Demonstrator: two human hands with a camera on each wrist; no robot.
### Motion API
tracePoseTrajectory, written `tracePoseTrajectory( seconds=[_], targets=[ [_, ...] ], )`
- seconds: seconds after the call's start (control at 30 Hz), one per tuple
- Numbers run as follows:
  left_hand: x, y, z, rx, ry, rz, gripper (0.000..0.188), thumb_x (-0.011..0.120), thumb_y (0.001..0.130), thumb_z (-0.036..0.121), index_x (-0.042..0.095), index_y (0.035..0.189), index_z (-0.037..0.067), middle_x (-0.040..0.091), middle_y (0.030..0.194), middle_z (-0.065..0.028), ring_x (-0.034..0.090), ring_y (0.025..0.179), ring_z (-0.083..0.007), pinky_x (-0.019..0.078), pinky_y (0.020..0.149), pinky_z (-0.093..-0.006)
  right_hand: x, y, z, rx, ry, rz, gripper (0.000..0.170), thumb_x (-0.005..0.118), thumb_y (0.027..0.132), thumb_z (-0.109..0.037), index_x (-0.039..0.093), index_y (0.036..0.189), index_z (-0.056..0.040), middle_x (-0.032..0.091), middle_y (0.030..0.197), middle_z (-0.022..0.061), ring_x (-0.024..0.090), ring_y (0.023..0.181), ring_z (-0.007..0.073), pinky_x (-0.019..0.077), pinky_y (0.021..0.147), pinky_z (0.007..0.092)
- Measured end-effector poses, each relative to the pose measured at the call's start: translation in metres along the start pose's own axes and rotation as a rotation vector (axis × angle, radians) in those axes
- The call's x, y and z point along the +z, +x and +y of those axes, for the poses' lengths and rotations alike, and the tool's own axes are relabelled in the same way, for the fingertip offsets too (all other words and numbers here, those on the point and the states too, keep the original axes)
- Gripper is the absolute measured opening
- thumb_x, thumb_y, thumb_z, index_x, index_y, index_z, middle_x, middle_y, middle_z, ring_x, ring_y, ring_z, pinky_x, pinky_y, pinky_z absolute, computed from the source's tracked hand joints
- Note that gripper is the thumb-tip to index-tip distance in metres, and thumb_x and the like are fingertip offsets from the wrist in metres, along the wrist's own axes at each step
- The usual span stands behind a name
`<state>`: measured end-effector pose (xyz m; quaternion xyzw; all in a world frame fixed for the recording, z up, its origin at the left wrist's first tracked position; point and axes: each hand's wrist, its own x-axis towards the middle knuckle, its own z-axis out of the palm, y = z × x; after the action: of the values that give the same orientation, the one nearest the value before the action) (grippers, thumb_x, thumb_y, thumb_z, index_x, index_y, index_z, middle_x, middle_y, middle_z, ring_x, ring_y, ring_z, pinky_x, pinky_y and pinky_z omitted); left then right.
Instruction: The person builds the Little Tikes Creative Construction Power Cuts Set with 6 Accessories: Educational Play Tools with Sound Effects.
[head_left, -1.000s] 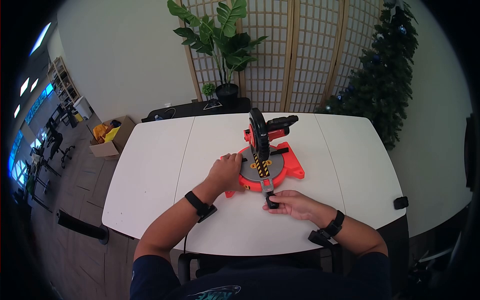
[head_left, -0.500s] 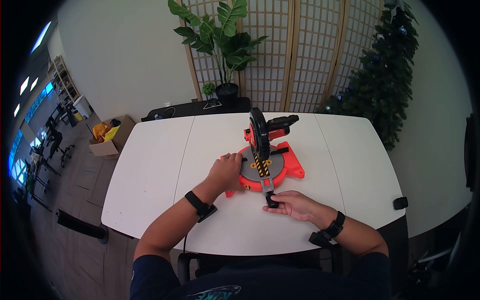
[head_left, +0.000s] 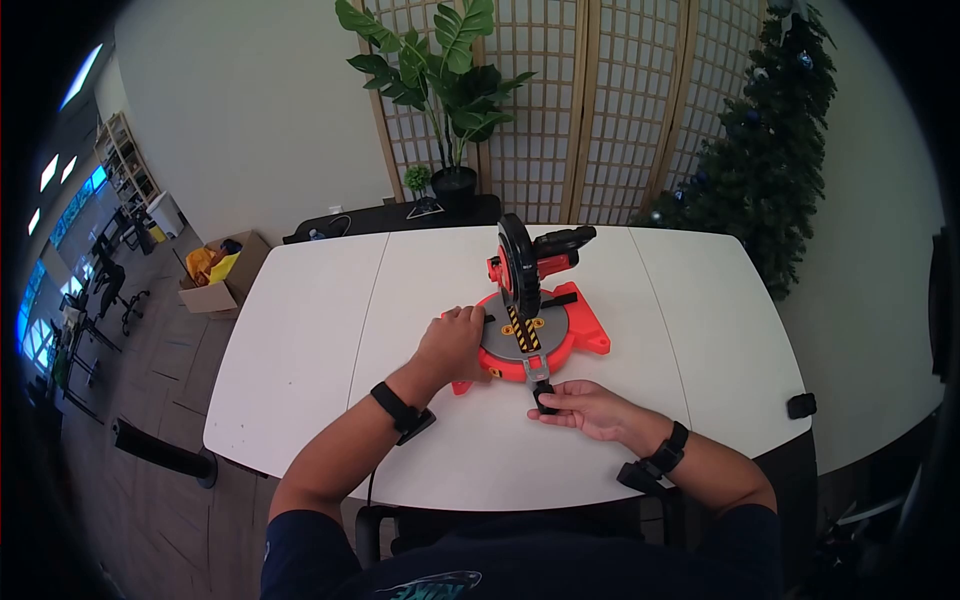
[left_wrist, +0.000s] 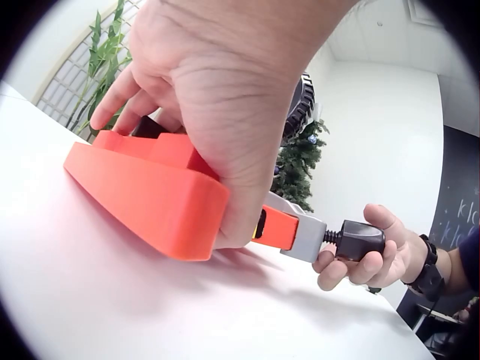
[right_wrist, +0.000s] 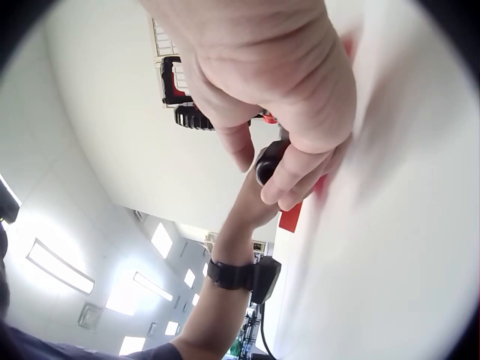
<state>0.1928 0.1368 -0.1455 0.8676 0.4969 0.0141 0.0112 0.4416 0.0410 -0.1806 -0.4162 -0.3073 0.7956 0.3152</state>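
Left hand (head_left: 452, 348) grips the side of the toy miter saw's red base (head_left: 590, 325). Right hand (head_left: 592, 408) pinches the black knob (head_left: 544, 398) at its front.

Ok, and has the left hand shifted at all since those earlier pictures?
No, not visibly. The left hand grips the base in the same spot, just right of the table's left seam.

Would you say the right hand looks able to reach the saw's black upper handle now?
Probably yes: the right hand would first have to leave the black knob it pinches, but nothing seems to block its way to the upper handle.
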Motion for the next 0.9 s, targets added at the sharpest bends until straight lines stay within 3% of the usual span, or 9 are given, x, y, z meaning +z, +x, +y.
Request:
tracePoseTrajectory(
  seconds=[0.27, 0.33, 0.9],
  targets=[
    [0.000, 0.000, 0.001, -0.023, 0.018, -0.005, 0.099, 0.092, 0.053, 0.048, 0.049, 0.129, 0.001, 0.062, 0.123, -0.0175, 0.062, 0.116, -0.0335, 0.0548, 0.093, -0.0391, -0.001, -0.003, -0.008, 0.030, 0.126, -0.084, 0.026, 0.064, 0.099, -0.010, 0.056, 0.117, 0.0069, 0.065, 0.113, 0.0149, 0.067, 0.115, 0.0296, 0.0584, 0.096, 0.0297],
    [-0.001, 0.000, 0.001, -0.022, 0.009, -0.013, 0.099, 0.092, 0.054, 0.048, 0.049, 0.130, 0.001, 0.061, 0.124, -0.0172, 0.062, 0.117, -0.0334, 0.0545, 0.094, -0.0392, 0.004, -0.003, -0.002, -0.013, 0.052, 0.033, 0.029, 0.060, 0.101, -0.013, 0.055, 0.119, 0.0091, 0.066, 0.114, 0.0177, 0.067, 0.114, 0.0303, 0.0585, 0.096, 0.0298],
    [0.001, 0.001, 0.000, -0.023, -0.003, -0.003, 0.098, 0.092, 0.053, 0.046, 0.050, 0.129, 0.001, 0.062, 0.122, -0.0176, 0.062, 0.116, -0.0341, 0.0551, 0.093, -0.0397, -0.001, -0.003, -0.006, 0.033, 0.051, -0.071, 0.033, 0.060, 0.101, -0.011, 0.050, 0.125, 0.0091, 0.064, 0.125, 0.0213, 0.065, 0.119, 0.0276, 0.0554, 0.101, 0.0292]
  ],
)
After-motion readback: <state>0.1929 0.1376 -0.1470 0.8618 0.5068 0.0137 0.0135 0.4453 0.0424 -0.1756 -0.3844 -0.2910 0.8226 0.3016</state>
